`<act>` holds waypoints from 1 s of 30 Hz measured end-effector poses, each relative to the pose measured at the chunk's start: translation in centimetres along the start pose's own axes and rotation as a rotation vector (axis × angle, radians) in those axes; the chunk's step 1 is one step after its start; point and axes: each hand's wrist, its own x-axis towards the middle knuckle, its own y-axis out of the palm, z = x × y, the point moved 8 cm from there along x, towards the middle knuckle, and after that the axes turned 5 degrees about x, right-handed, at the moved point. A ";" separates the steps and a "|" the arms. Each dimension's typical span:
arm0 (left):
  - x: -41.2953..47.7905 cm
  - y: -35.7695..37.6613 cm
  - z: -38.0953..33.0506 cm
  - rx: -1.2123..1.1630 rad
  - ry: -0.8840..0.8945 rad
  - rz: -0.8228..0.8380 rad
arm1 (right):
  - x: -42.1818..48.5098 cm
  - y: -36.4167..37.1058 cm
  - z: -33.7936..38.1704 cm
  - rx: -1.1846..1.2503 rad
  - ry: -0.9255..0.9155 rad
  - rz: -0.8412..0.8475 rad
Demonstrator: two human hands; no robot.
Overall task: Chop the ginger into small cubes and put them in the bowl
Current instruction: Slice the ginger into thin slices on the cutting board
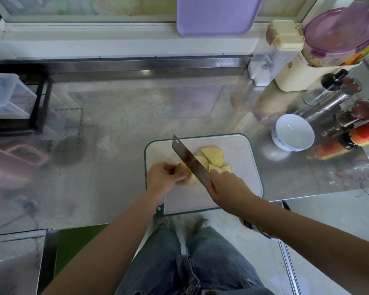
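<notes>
Steel desk bearing a white cutting board; left hand pinches the uncut ginger in curled fingers; right hand wraps the knife; slices at the blade's 2 o'clock; bowl at the board's 2 o'clock. Hazard: the fingertips lie just beside the blade, so a rolling piece could expose them to a nick.

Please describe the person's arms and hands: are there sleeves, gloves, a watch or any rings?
The left hand and the right hand are bare: no gloves, and no rings that I can see. The forearms are bare too, with no sleeves, watch or bracelet in view.
</notes>
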 end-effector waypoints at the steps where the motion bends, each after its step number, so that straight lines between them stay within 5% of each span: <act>1: 0.0 0.0 -0.1 0.010 0.002 0.004 | 0.0 0.3 -0.1 0.002 0.009 0.000; 15: 0.0 0.0 -0.3 0.037 0.020 0.022 | 3.1 4.6 -0.5 0.138 0.082 0.000; 25: -0.6 -0.1 0.0 0.067 0.038 0.018 | 1.7 -1.4 -0.2 0.177 -0.023 -0.137; 30: -0.8 -0.3 -0.3 0.079 0.047 -0.008 | 0.8 -2.1 0.3 0.053 -0.040 -0.057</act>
